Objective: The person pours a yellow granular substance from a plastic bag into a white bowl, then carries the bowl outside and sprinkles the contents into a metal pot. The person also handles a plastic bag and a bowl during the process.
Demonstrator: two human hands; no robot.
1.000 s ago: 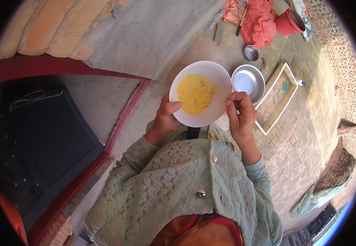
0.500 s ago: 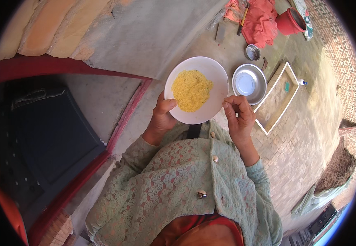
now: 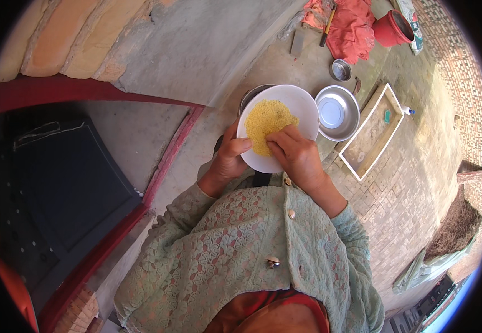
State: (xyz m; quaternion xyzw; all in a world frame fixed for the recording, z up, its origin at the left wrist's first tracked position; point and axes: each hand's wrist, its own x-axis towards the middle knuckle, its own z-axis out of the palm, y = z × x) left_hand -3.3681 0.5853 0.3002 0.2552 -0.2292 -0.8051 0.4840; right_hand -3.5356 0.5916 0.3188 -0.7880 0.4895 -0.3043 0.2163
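A shallow white bowl [image 3: 306, 114] is held up in front of my body. Small yellow grains like millet [image 3: 264, 115] lie heaped on its left and middle part. My left hand [image 3: 229, 161] grips the left rim, thumb over the edge and the other fingers hidden beneath. Reaching in over the near right side, my right hand [image 3: 301, 158] has its fingertips pinched together at the grains. Whatever sits between those fingertips is hidden. Behind the bowl's far left edge shows part of a dark round container [image 3: 249, 99].
On the ground ahead right are a wide metal basin [image 3: 353, 114] and a small metal bowl [image 3: 341, 70]. A white-rimmed rectangular trough [image 3: 363, 161] lies right of them. Farther off are a red cloth [image 3: 352, 36] and a red bucket [image 3: 393, 29]. A dark door [image 3: 74, 183] stands left.
My right hand has moved left from beside the bowl's right rim into the grains. The bowl has shifted slightly right and nearer, uncovering part of the dark round container.
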